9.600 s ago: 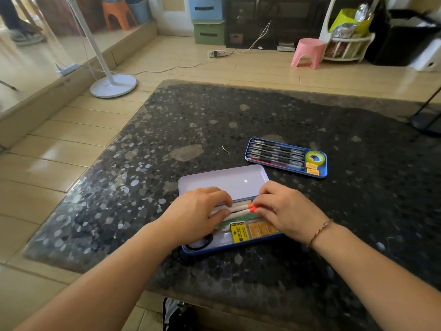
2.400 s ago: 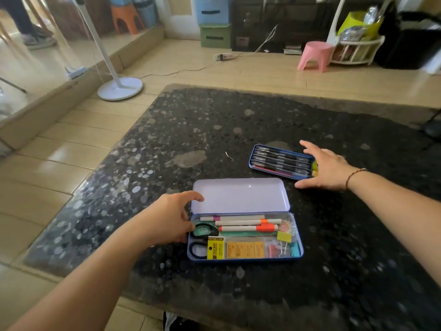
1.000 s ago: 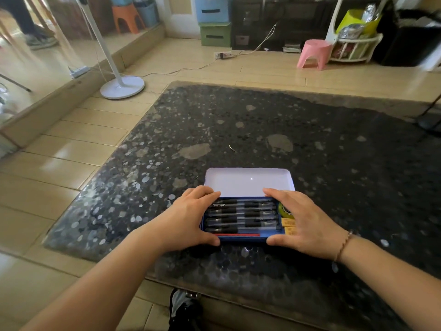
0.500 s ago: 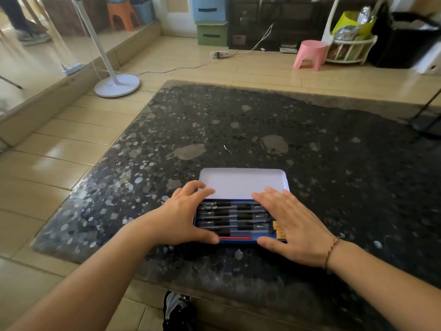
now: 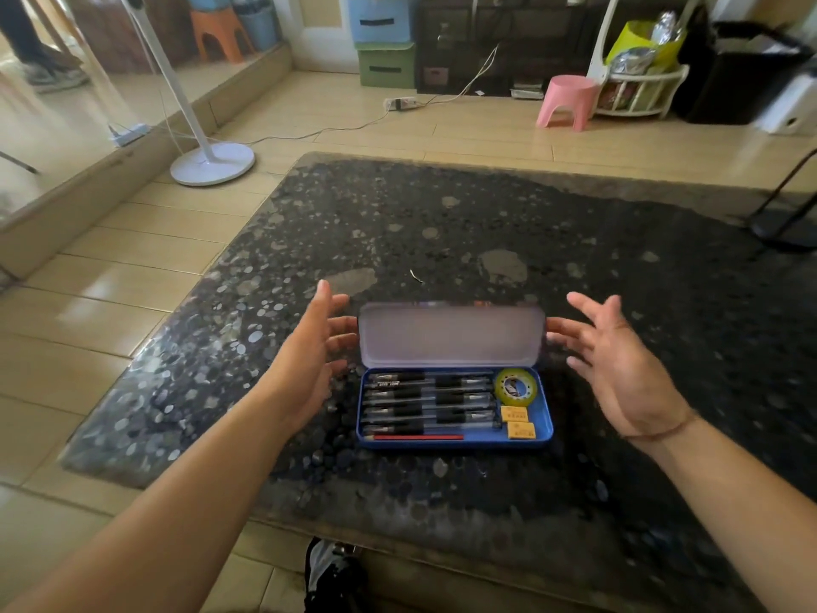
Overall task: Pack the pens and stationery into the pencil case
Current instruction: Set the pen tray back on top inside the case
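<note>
Nearest: both forearms reach in from the bottom edge, w/ a dark shoe (image 5: 329, 577) on the floor below the table (image 5: 442, 223) edge. Half a sec ago both palms were flat on the pen tray, pressing it down into the pencil case (image 5: 455, 441); now they're off it and raised to either side.

Left hand (image 5: 309, 356) is spread wide, holding nothing, fingertips just beside the left end of the lid (image 5: 451, 336). Right hand (image 5: 619, 360) is likewise wide and empty, palm turned inward, fingertips at or just beside the lid's right end; can't tell if either actually touches.

Case sits mid-table, between the hands. The top layer shows a row of black pens (image 5: 431, 402) lying lengthwise, a red pen (image 5: 418, 437) along the front wall, a tape roll (image 5: 516, 386) at the right end and two yellow erasers (image 5: 517, 421) just in front of it. The tray was out on the table approx 2 s back, so it's now stacked in over the lower layer.

Behind the base, the lid stands up, tilted back slightly on its hinge, pale inside facing the camera.

Meaning: packing looks done, nothing loose left on the table except a tiny scrap (image 5: 415, 276) farther back. Prob. next step is swinging the lid forward and shut. Risk: the tape roll may sit proud and stop it closing flush.
</note>
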